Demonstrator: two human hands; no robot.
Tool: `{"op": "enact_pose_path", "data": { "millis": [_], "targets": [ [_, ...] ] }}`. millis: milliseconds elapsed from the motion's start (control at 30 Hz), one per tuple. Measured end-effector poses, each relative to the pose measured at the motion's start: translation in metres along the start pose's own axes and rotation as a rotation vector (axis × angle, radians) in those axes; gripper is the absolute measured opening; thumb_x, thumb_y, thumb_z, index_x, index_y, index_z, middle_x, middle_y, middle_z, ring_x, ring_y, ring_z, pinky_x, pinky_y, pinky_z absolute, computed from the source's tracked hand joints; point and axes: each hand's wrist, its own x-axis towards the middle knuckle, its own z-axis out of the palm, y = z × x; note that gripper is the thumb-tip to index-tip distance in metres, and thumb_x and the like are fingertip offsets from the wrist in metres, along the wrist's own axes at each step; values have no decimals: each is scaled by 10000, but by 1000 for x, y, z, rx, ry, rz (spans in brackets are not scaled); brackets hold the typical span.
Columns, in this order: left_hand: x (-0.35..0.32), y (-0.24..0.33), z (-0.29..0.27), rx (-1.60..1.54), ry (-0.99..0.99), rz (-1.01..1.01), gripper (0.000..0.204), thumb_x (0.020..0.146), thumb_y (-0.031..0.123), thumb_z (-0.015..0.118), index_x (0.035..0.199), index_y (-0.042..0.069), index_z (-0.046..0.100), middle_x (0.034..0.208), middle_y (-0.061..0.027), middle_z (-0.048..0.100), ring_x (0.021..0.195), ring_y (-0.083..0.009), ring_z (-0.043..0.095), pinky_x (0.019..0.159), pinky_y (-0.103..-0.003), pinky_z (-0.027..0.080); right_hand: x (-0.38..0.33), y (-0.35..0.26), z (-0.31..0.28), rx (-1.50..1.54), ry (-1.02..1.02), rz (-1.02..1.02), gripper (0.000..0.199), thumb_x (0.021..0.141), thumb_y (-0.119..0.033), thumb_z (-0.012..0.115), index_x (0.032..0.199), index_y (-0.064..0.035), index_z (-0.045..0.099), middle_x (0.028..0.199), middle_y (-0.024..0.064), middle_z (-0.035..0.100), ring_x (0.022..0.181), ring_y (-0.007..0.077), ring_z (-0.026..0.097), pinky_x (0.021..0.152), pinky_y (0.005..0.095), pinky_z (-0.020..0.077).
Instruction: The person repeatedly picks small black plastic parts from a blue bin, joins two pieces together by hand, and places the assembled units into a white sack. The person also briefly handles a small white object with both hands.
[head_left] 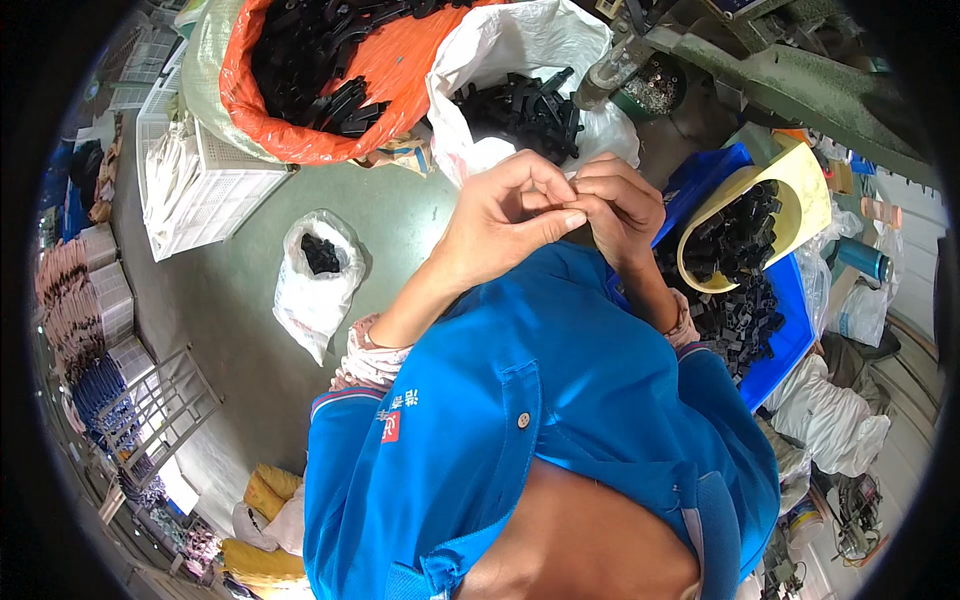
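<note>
Looming top-left, the orange-lined sack (410,60) is biggest, then the white sack (570,35) w/ black parts (525,115), just past the hands, then the blue bin (800,320) at R. Tilted over it, the yellow tub (805,195) could spill pcs if an elbow knocks it. L hand (497,222) & R hand (625,215) meet, fingers bent in; can't tell if they're closed on anything. Any sm. pc there is hidden btwn the fingertips; a loose pinch could drop it, poss. onto the floor (400,210).
</note>
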Motion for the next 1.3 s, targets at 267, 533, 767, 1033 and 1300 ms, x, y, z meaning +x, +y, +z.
{"op": "enact_pose_path", "data": {
  "millis": [267,533,767,1033,1300],
  "targets": [
    [-4,-12,0,39,21,90,163,836,-58,701,906,-24,558,978,-47,537,860,-80,543,770,-248,518,2,-1,0,-92,-35,-115,49,730,5,716,770,7,688,822,77,658,735,221,625,661,331,496],
    [-3,-6,7,158,37,112,222,847,-62,688,973,9,519,947,-33,558,897,-97,617,759,-242,520,3,2,-3,-155,-38,-206,48,753,-22,713,789,-10,684,849,73,662,751,239,633,667,344,514],
    [-2,-18,7,120,113,192,210,816,-54,725,897,34,552,909,-19,549,831,-81,499,747,-235,424,1,3,2,-199,-8,-192,64,765,-13,718,817,-8,680,848,102,665,745,228,638,654,330,516],
    [1,-12,-9,-24,219,112,277,827,-20,730,1039,27,558,941,-23,594,872,-92,581,769,-239,480,-10,-1,7,917,121,844,140,940,-91,606,1023,11,652,928,89,657,778,153,590,641,275,458],
    [-4,-21,-17,-149,262,-7,223,849,7,724,1008,25,569,925,-32,613,835,-92,589,734,-238,491,-8,2,4,1118,122,908,154,939,-151,624,977,-2,635,878,75,611,755,132,534,628,264,429]
  ]
}}
